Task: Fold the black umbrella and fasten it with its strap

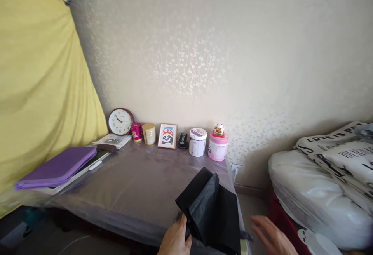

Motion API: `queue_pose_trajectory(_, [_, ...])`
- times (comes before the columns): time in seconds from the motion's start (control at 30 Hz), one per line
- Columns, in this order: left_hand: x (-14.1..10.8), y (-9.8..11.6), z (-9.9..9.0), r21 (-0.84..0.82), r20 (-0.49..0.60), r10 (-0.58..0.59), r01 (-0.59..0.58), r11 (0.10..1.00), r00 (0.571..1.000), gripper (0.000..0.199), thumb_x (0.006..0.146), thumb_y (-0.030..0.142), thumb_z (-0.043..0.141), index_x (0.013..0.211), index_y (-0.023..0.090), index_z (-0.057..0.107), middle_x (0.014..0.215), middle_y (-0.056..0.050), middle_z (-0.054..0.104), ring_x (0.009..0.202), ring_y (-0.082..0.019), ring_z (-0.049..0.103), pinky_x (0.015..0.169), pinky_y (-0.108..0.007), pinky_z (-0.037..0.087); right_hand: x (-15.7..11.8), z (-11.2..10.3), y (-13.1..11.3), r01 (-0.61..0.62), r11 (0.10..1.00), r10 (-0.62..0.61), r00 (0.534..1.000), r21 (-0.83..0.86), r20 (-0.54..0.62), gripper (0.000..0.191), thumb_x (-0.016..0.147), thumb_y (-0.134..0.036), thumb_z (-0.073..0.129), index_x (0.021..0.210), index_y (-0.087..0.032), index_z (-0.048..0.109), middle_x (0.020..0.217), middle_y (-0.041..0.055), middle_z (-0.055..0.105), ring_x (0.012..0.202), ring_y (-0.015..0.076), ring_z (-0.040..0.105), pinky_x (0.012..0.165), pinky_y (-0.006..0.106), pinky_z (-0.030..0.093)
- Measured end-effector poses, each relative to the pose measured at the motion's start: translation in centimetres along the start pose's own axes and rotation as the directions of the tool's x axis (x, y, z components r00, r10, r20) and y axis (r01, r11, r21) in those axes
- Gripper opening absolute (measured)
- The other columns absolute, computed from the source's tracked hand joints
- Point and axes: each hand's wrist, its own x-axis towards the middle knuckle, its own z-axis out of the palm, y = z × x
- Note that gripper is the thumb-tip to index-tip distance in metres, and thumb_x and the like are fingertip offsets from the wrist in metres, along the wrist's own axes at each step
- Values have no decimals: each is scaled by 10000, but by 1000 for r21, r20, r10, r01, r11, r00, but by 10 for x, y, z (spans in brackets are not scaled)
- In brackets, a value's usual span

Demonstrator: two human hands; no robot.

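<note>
A black bag-like thing (223, 218) with stiff, folded panels stands partly opened at the table's near right corner. A softer, creased lining shows between its panels. My left hand (175, 237) grips its lower left edge, thumb on the near side. To the right of it, past the table's edge, my right hand (272, 233) is held apart from it with the fingers stretched out. That hand is a little blurred and seems to hold nothing. A dark strap-like end sticks out at the black thing's right side, close to my right fingertips.
Along the wall on the plastic-covered table (131, 185) stand a clock (121, 122), a panda picture frame (168, 136), a white tub (198, 142) and a pink tub (218, 148) topped by a cat figurine (219, 130). A purple folder (58, 165) lies left. Bagged bedding (314, 193) is right.
</note>
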Motion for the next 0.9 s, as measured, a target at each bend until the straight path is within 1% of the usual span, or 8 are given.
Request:
queue_pose_trajectory(0.13, [0, 1, 2, 63, 23, -5, 4, 998, 1000, 651, 747, 253, 472, 1353, 143, 261, 1145, -133, 576, 1009, -248, 564, 853, -311, 409, 62, -14, -63, 124, 992, -124, 992, -26, -6, 309, 891, -376, 366, 1027, -250, 614, 1074, 60, 628, 994, 183, 587, 885, 311, 473])
queue_pose_trajectory(0.23, [0, -1, -1, -26, 88, 47, -45, 999, 995, 684, 736, 263, 475, 1361, 114, 241, 1146, -155, 578, 1015, -257, 568, 846, -314, 422, 102, 0, -108, 339, 941, -337, 940, -21, 53, 298, 915, -290, 339, 1038, -239, 605, 1077, 52, 628, 1012, 168, 566, 908, 319, 444])
queue_pose_trajectory(0.33, [1, -6, -3, -178, 89, 99, -82, 981, 991, 722, 705, 233, 500, 1367, 137, 229, 1154, -124, 586, 1044, -224, 559, 878, -283, 407, 125, 23, -133, 477, 878, -470, 875, -41, 117, 280, 913, -223, 349, 1040, -220, 599, 1083, 47, 630, 1022, 158, 554, 913, 306, 416])
queue_pose_trajectory(0.43, [2, -8, -3, -237, 64, 89, -71, 969, 994, 723, 696, 208, 502, 1366, 150, 236, 1156, -104, 588, 1057, -206, 550, 899, -275, 392, 130, 37, -138, 506, 857, -465, 840, -97, 278, 258, 899, -198, 365, 986, -216, 607, 943, 33, 667, 876, 149, 606, 815, 269, 438])
queue_pose_trajectory(0.53, [1, -5, -5, -176, 90, 57, -41, 984, 994, 743, 690, 193, 516, 1374, 165, 226, 1173, -105, 576, 1077, -213, 538, 905, -274, 385, 126, 38, -129, 379, 902, -274, 874, -209, 402, 229, 884, -217, 381, 927, -211, 606, 780, 24, 672, 742, 152, 631, 658, 227, 438])
queue_pose_trajectory(0.63, [-2, 3, -9, -83, 123, 16, -5, 997, 992, 750, 692, 184, 519, 1380, 136, 225, 1199, -147, 546, 1061, -256, 544, 883, -310, 403, 123, 34, -119, 237, 914, -98, 917, -329, 387, 279, 864, -211, 387, 1093, -191, 545, 672, 25, 653, 666, 172, 633, 592, 233, 419])
queue_pose_trajectory(0.77, [-7, 11, -12, -42, 112, -8, 12, 999, 994, 759, 713, 165, 494, 1400, 164, 171, 1203, -135, 538, 1035, -256, 555, 867, -320, 409, 126, 36, -115, 282, 881, -149, 928, -381, 341, 510, 844, -183, 374, 1351, -190, 320, 763, 58, 678, 720, 215, 644, 627, 280, 432])
queue_pose_trajectory(0.9, [-11, 12, -13, -16, 79, -19, 20, 1000, 997, 793, 717, 155, 486, 1411, 197, 104, 1241, -109, 516, 1044, -244, 549, 864, -312, 409, 134, 41, -124, 369, 861, -219, 890, -350, 400, 419, 840, -169, 372, 1251, -210, 448, 857, 67, 685, 773, 200, 641, 649, 260, 425])
